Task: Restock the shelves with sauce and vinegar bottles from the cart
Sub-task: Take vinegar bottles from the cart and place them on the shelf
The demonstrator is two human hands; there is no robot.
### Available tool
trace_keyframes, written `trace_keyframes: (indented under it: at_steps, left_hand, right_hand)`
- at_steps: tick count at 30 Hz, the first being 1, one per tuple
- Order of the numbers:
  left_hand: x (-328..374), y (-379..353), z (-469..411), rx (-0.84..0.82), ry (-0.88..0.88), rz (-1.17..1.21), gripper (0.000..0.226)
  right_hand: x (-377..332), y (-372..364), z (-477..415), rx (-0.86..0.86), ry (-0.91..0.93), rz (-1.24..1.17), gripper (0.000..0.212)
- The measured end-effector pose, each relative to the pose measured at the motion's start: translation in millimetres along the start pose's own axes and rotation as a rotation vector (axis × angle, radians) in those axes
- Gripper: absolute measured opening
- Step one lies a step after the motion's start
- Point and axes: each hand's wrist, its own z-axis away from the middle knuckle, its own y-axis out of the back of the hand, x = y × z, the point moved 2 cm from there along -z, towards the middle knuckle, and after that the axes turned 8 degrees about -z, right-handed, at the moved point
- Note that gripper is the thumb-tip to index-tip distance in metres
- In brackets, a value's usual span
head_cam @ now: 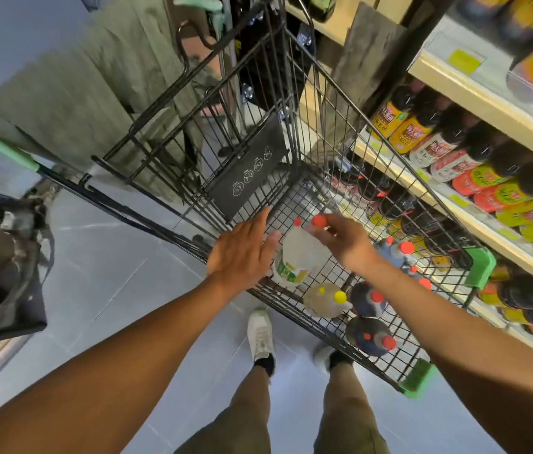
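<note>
The clear bottle (298, 253) stands about upright in the cart (291, 198), its long axis dropping straight below the nearer right hand (345, 244), which pinches its red-capped neck, while the straight-fingered left hand (242, 253) touches its far side.

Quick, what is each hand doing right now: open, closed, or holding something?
Left hand: open, fingers straight, against the clear bottle.
Right hand: holding the clear bottle by its red cap.
</note>
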Motion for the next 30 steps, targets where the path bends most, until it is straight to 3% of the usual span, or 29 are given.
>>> trace_keyframes:
  at_steps: [2, 8, 12, 17, 21, 24, 26, 28, 30]
  left_hand:
    - [0.2, 5.6, 1.4, 0.016, 0.018, 0.003, 0.069]
    - [0.9, 8.9, 1.5, -0.095, -0.05, -0.123, 0.111]
    - [0.8, 13.5, 5.3, -0.007, -0.019, 0.052, 0.101]
    - [-0.5, 16.6, 8.4, 0.057, 0.007, 0.184, 0.098]
    - [0.8, 16.8, 9.7, 0.106, 0.061, 0.219, 0.09]
    - [0.9, 13.9, 7.9, 0.127, 0.087, 0.188, 0.087]
    - [1.5, 11.4, 6.3, 0.122, 0.112, 0.194, 0.084]
    - [0.9, 8.7, 4.9, 0.11, 0.137, 0.178, 0.085]
    - [-0.7, 5.6, 3.8, 0.111, 0.159, 0.155, 0.088]
  right_hand:
    - [-30.8, 20.5, -3.8, -0.053, 0.028, 0.033, 0.028]
    - [-110.1, 55.5, -8.4, -0.121, 0.251, -0.055, 0.032]
    - [-134.8, 54.6, -10.5, -0.235, 0.338, -0.06, 0.031]
    - [-137.6, 48.8, -9.5, -0.28, 0.384, -0.09, 0.016]
    - [-131.4, 40.7, -0.4, -0.293, 0.384, -0.144, 0.017]
    - [-119.5, 45.1, 2.8, -0.262, 0.338, -0.196, 0.018]
    - [-97.1, 51.8, 5.1, -0.226, 0.242, -0.159, 0.033]
    - [-61.9, 57.6, 9.0, -0.178, 0.076, -0.054, 0.05]
    - [-14.1, 60.3, 18.1, -0.177, -0.152, 0.108, 0.042]
